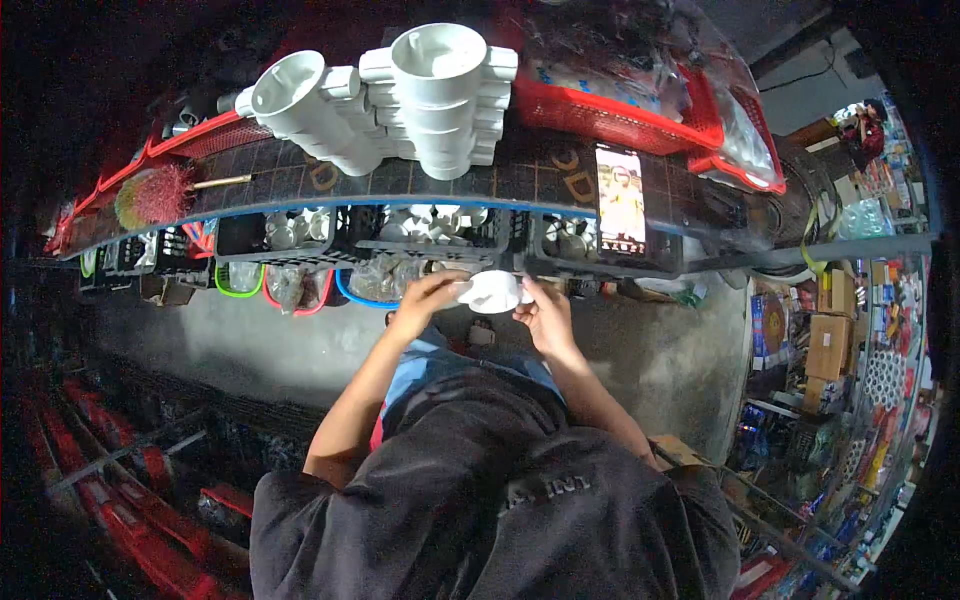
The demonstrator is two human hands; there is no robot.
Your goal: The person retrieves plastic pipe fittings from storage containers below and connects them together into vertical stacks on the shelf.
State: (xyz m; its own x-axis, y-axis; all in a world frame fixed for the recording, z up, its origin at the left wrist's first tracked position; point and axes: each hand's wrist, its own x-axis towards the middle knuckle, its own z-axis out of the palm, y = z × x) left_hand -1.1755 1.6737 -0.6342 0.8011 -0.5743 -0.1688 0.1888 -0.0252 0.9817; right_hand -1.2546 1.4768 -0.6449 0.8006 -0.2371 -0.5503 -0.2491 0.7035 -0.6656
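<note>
A white plastic pipe fitting (494, 292) is held between my two hands, just in front of the shelf edge. My left hand (428, 302) grips its left end with thumb and fingers. On the other end, my right hand (546, 314) closes with the fingers curled beneath. Two upright stacks of similar white fittings stand on the shelf beyond: a taller stack (440, 110) and, left of it, a leaning stack (318, 118). Exact details of the held fitting are blurred by glare.
A lit phone (621, 200) leans at the shelf edge. Red baskets (620, 118) line the shelf's back. A pink duster (160, 195) lies left. Under the shelf are black crates (345, 240) of white fittings. Cardboard boxes (828, 345) stand right.
</note>
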